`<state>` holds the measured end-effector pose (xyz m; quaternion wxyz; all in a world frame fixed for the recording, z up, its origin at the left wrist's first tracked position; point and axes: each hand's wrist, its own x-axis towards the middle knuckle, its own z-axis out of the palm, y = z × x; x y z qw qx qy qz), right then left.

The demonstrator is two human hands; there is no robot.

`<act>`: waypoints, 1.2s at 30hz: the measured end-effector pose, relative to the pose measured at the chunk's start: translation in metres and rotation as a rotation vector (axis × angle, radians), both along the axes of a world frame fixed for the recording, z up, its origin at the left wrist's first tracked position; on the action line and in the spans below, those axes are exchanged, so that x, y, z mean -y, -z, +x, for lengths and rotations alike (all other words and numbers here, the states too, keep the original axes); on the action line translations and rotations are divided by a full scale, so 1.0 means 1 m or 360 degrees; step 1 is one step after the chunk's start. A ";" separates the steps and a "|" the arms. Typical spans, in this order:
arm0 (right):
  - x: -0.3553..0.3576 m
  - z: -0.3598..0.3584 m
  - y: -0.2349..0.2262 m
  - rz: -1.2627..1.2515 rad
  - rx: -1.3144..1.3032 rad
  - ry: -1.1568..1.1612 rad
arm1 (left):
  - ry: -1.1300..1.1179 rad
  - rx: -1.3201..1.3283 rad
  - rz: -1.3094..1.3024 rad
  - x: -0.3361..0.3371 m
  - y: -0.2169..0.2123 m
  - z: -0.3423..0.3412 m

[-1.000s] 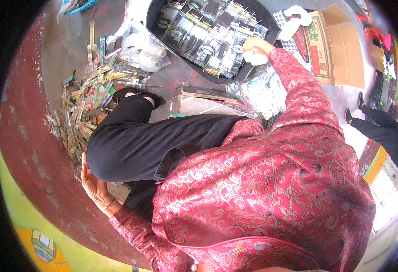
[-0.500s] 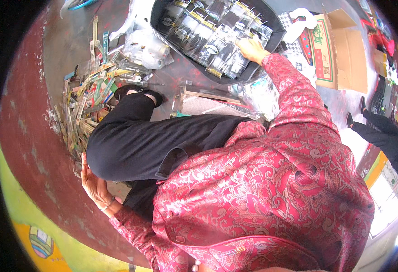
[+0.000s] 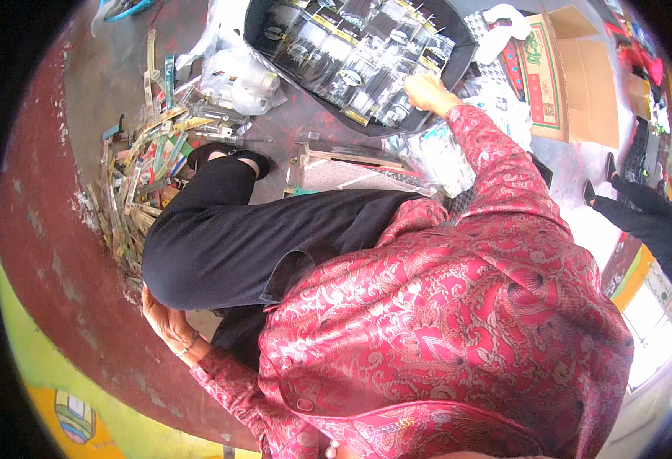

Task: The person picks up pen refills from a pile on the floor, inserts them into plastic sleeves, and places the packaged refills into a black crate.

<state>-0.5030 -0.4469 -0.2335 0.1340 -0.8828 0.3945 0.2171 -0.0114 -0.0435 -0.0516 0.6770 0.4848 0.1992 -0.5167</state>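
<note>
The right hand [image 3: 425, 90] reaches out at the end of a red patterned sleeve [image 3: 497, 164] and rests on the clear packets [image 3: 366, 57] that fill a black tray [image 3: 271, 19]. Its grip looks loosely curled over the near edge of the packets, but whether the fingers have hold of one cannot be told. The left hand [image 3: 169, 325] lies well back from the tray, pressed flat on the red floor [image 3: 53, 252] beside a leg in black trousers [image 3: 275, 237]; its grip is spread and holds nothing. Just nearer than the tray lies a clear flat sheet [image 3: 351, 172]. Left of the tray sit crumpled clear plastic bags [image 3: 236, 76], and farther left a heap of long narrow coloured packets [image 3: 141, 176]. Right of the tray stands an open cardboard box [image 3: 581, 84]. Beyond the box, another person's dark legs [image 3: 650, 222] show.
</note>
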 end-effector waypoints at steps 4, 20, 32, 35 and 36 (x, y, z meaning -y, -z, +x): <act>-0.008 0.017 -0.012 0.0203 -0.0243 -0.0117 | 0.0013 -0.0004 -0.0015 0.002 0.005 -0.004; 0.007 0.027 -0.001 -0.0138 -0.0037 0.0164 | -0.0100 0.0063 0.0042 0.002 -0.004 -0.012; 0.087 0.139 -0.081 0.0251 0.0272 -0.0062 | -0.0369 0.0528 -0.0255 -0.039 -0.048 0.025; 0.096 0.241 -0.145 0.1066 0.0899 0.0283 | -0.0601 0.0462 -0.0260 -0.067 -0.030 0.038; 0.088 0.280 -0.174 0.1433 0.0949 0.0441 | -0.0684 0.0423 -0.0238 -0.077 -0.026 0.036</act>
